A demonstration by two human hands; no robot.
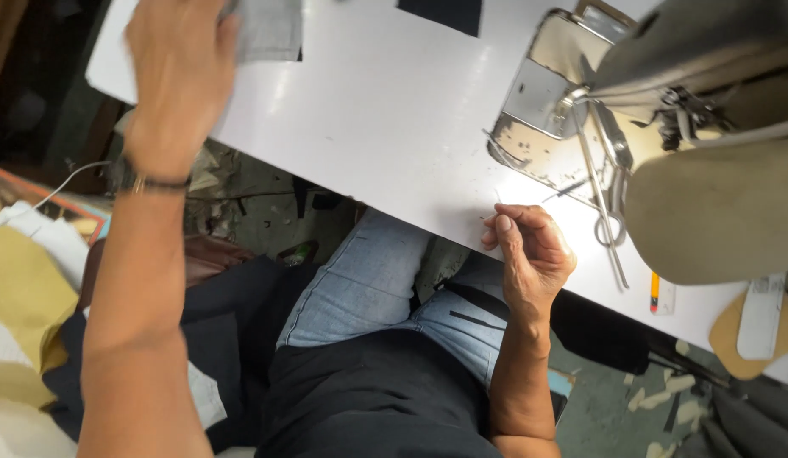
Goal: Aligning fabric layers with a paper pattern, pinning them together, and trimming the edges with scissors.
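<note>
My right hand (529, 250) rests curled at the white bench (394, 110) edge, fingers pinched together, contents too small to tell. Farther out, my left hand (180, 72) lies flat on the grey fabric piece (271, 30), fingers spread; nothing sits under the sewing machine (707, 127) yet, scissors (610, 195) idle.

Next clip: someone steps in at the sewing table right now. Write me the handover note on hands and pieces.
Left hand: stretched to the far left of the white table, fingers on a grey fabric piece.
Right hand: loosely curled at the near table edge, apparently empty.
Sewing machine on the right, nothing visible on its metal plate; scissors beside it.
Done: nothing visibly stitched.
Left: grey piece not at the machine.
</note>
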